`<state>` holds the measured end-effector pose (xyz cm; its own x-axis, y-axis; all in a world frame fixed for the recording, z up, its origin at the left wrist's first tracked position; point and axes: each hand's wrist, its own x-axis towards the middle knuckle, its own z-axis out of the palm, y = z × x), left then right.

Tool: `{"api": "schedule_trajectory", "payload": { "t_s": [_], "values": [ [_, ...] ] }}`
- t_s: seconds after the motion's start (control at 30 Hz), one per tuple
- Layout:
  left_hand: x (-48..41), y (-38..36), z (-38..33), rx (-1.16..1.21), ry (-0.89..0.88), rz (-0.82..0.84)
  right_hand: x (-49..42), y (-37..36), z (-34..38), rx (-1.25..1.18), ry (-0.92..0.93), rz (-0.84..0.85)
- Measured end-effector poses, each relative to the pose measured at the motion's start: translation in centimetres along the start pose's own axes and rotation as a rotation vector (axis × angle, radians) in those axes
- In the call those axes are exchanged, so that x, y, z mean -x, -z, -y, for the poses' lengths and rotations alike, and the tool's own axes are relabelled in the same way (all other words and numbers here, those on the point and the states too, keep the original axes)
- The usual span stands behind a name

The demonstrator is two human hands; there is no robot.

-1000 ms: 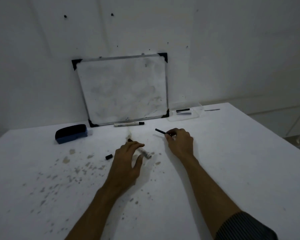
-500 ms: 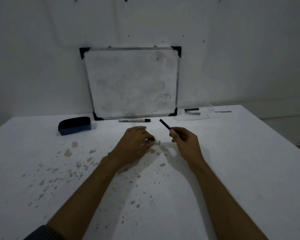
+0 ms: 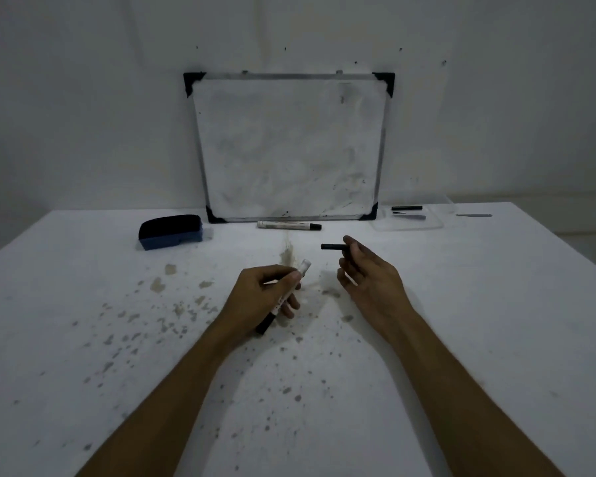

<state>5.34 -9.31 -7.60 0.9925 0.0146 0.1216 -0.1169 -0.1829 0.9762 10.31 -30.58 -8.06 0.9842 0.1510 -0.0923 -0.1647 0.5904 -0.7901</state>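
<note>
while the left hand (image 3: 258,299) grips the marker barrel (image 3: 279,305) with fingers curled round it, pale end tilted up above the stained table (image 3: 83,339), the right hand (image 3: 369,280) pinches the black insert (image 3: 333,247) at its fingertips, near the barrel but apart; a second marker (image 3: 289,225) lies below the whiteboard (image 3: 289,149)

Plain room for writing on a board, spotty white table (image 3: 83,339), small whiteboard (image 3: 289,146) leaning on the bare wall (image 3: 83,98), board eraser (image 3: 170,231), spare marker (image 3: 288,225), held marker (image 3: 278,306), clear tray (image 3: 410,226) of pens.
</note>
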Motion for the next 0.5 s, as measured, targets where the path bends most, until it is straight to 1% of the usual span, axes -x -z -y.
{"api": "schedule_trajectory", "payload": {
  "t_s": [0.07,0.2,0.37,0.5],
  "values": [
    [-0.24,0.09,0.18,0.022,0.004,0.006,-0.03,-0.05,-0.19,0.068,0.022,-0.03],
    [-0.42,0.03,0.46,0.011,-0.02,0.041,-0.09,-0.06,-0.44,0.103,0.027,-0.103],
    [-0.36,-0.05,0.84,-0.006,-0.033,0.056,0.09,-0.3,-0.49,0.18,0.039,-0.147],
    [-0.24,-0.24,1.11,-0.029,-0.027,0.062,0.29,-0.59,-0.72,0.35,0.092,-0.144]
  ]
}}
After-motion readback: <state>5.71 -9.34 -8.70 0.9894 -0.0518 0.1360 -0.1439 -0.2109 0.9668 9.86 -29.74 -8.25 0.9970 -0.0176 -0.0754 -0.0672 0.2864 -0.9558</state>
